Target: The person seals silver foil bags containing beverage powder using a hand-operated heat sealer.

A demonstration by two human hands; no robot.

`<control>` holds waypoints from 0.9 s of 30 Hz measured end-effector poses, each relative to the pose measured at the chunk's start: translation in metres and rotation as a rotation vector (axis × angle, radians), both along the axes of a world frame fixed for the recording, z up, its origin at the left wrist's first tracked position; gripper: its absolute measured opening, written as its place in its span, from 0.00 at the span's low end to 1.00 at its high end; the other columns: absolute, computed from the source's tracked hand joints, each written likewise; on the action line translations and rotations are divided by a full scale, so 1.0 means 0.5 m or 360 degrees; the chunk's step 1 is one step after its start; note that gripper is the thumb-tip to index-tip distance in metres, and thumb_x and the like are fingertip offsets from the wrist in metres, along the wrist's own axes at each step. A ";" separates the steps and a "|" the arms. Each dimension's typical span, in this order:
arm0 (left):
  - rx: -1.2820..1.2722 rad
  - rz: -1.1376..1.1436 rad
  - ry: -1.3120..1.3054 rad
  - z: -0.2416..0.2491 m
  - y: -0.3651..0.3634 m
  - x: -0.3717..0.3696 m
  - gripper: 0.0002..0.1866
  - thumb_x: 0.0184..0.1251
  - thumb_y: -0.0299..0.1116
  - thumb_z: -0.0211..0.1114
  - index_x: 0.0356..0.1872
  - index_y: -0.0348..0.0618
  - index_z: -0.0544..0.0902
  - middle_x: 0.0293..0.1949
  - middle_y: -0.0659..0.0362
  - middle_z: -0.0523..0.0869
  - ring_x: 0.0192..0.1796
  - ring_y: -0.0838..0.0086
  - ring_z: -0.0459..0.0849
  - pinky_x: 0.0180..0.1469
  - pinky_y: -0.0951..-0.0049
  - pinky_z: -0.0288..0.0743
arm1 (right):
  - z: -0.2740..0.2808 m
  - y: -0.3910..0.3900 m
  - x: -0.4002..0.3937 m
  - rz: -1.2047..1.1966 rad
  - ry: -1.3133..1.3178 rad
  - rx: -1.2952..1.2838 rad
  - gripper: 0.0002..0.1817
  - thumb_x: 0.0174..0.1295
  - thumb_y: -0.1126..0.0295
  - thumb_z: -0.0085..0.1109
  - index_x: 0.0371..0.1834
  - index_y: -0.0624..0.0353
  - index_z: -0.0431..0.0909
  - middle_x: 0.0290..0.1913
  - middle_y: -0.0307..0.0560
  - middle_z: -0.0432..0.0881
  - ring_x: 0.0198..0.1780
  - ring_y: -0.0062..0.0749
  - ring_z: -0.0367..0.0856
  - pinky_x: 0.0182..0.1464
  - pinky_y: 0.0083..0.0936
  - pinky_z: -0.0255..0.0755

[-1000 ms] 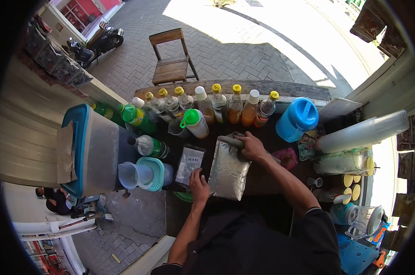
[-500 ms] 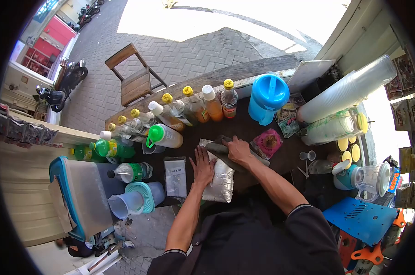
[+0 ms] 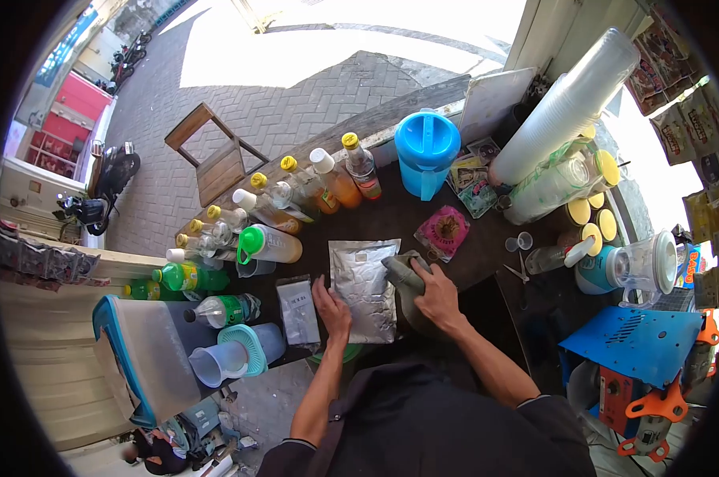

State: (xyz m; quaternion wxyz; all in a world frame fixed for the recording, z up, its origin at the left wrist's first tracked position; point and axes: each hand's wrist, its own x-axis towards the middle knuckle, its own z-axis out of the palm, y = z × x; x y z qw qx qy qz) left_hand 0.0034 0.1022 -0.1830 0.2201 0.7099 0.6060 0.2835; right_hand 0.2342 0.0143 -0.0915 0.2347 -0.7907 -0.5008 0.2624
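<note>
A silver foil pouch point(image 3: 365, 290) lies flat on the dark table in front of me. My left hand point(image 3: 331, 310) rests at the pouch's left edge, fingers stretched out and open, holding nothing. Bunched in my right hand point(image 3: 439, 298) is a grey-green cloth point(image 3: 408, 282), which touches the right edge of the pouch. Left of my left hand lies a clear packet of white plastic bags point(image 3: 298, 312). A pink package point(image 3: 443, 232) sits beyond my right hand.
Several bottles with yellow or white caps point(image 3: 327, 187) line the far edge. A blue pitcher point(image 3: 427, 151) and stacked plastic cups point(image 3: 570, 103) stand right of them. Scissors point(image 3: 517, 269) lie at right, near a blue-topped machine point(image 3: 629, 342). A lidded plastic box point(image 3: 156, 350) is at left.
The cloth has come off the top of the pouch and moved to its right side with my right hand. My left hand has slid from the pouch's surface to its left edge.
</note>
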 end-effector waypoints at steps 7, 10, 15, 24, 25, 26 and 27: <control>-0.1794 0.1121 -0.1599 0.031 -0.211 -0.064 0.18 0.69 0.28 0.57 0.57 0.38 0.66 0.53 0.50 0.74 0.52 0.59 0.76 0.50 0.54 0.77 | -0.083 0.054 -0.101 0.0898 0.0001 0.0294 0.32 0.46 0.72 0.62 0.62 0.53 0.71 0.43 0.55 0.73 0.42 0.48 0.80 0.43 0.40 0.75; -0.1897 0.0739 -0.2155 -0.016 -0.248 -0.076 0.19 0.70 0.27 0.57 0.59 0.39 0.65 0.55 0.51 0.74 0.56 0.56 0.76 0.56 0.52 0.77 | -0.089 0.027 -0.149 0.1693 0.0042 0.0358 0.28 0.51 0.71 0.58 0.60 0.50 0.73 0.42 0.54 0.74 0.42 0.46 0.80 0.42 0.40 0.75; -0.1824 0.0921 -0.2025 0.018 -0.233 -0.046 0.19 0.70 0.31 0.58 0.58 0.37 0.66 0.53 0.51 0.76 0.55 0.57 0.78 0.58 0.52 0.76 | -0.099 0.174 -0.043 0.0779 -0.0614 0.0447 0.22 0.52 0.71 0.55 0.54 0.51 0.77 0.38 0.51 0.76 0.33 0.44 0.81 0.34 0.38 0.75; -0.1394 0.0648 -0.2157 -0.127 -0.288 -0.081 0.14 0.65 0.30 0.65 0.47 0.32 0.77 0.43 0.53 0.81 0.43 0.65 0.84 0.47 0.61 0.84 | -0.048 0.132 -0.109 0.2475 -0.0065 0.0144 0.34 0.47 0.72 0.60 0.63 0.43 0.71 0.39 0.51 0.74 0.42 0.47 0.79 0.42 0.38 0.75; -0.1381 0.0753 -0.1692 -0.060 -0.272 -0.052 0.16 0.64 0.32 0.66 0.47 0.32 0.76 0.42 0.54 0.81 0.43 0.66 0.84 0.45 0.64 0.84 | -0.043 0.151 -0.109 0.2498 -0.0148 0.0059 0.34 0.46 0.71 0.61 0.63 0.42 0.71 0.38 0.50 0.73 0.42 0.47 0.79 0.42 0.39 0.74; -0.1366 0.0784 -0.1737 -0.033 -0.260 -0.044 0.16 0.64 0.32 0.66 0.47 0.32 0.76 0.42 0.54 0.81 0.43 0.66 0.84 0.45 0.64 0.84 | -0.065 0.181 -0.092 0.1986 -0.0197 0.0212 0.34 0.48 0.72 0.59 0.63 0.42 0.70 0.40 0.51 0.74 0.41 0.47 0.79 0.42 0.39 0.74; -0.1410 0.0843 -0.1843 -0.017 -0.259 -0.038 0.15 0.63 0.31 0.66 0.45 0.32 0.77 0.41 0.54 0.82 0.41 0.67 0.84 0.44 0.64 0.85 | -0.043 0.211 -0.098 0.1374 -0.0497 0.0127 0.31 0.49 0.73 0.58 0.62 0.44 0.72 0.42 0.52 0.76 0.39 0.47 0.80 0.42 0.39 0.74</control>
